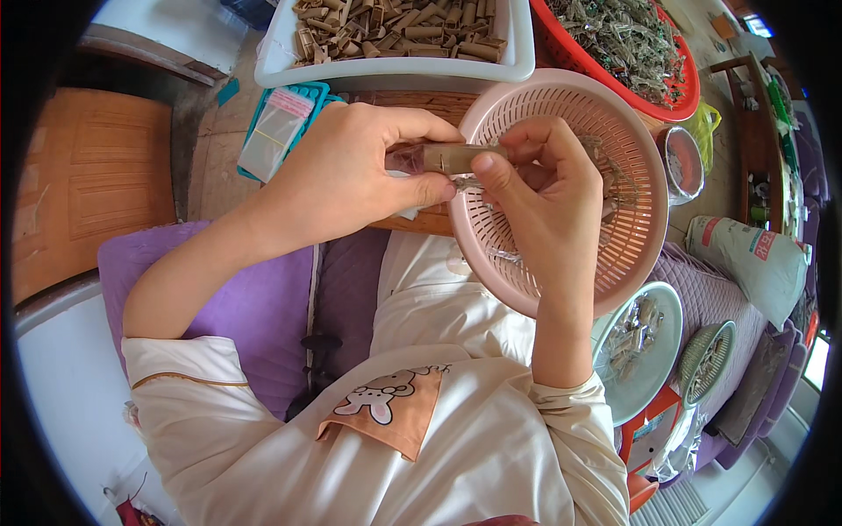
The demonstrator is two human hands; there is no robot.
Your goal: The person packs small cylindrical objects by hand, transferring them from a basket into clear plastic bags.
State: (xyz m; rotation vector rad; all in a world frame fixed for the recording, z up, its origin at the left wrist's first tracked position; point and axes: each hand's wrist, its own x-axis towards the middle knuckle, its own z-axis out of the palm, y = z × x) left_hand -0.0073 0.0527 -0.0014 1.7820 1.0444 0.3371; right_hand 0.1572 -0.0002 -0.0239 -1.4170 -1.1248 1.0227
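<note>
My left hand (351, 171) grips one end of a small brown paper-wrapped roll (456, 157) inside a clear plastic sleeve. My right hand (535, 193) pinches the other end of the same roll from the right. Both hands hover over the rim of a pink slotted plastic basket (614, 263) that rests on my lap and holds some dried greyish herb pieces.
A white tray (517, 61) of several brown rolls sits ahead. A red basket (675, 105) of dried herbs stands at the upper right. Clear bags lie on a teal tray (311, 92). A pale green plate (653, 368) with wrapped rolls and a sack (754, 263) lie to my right.
</note>
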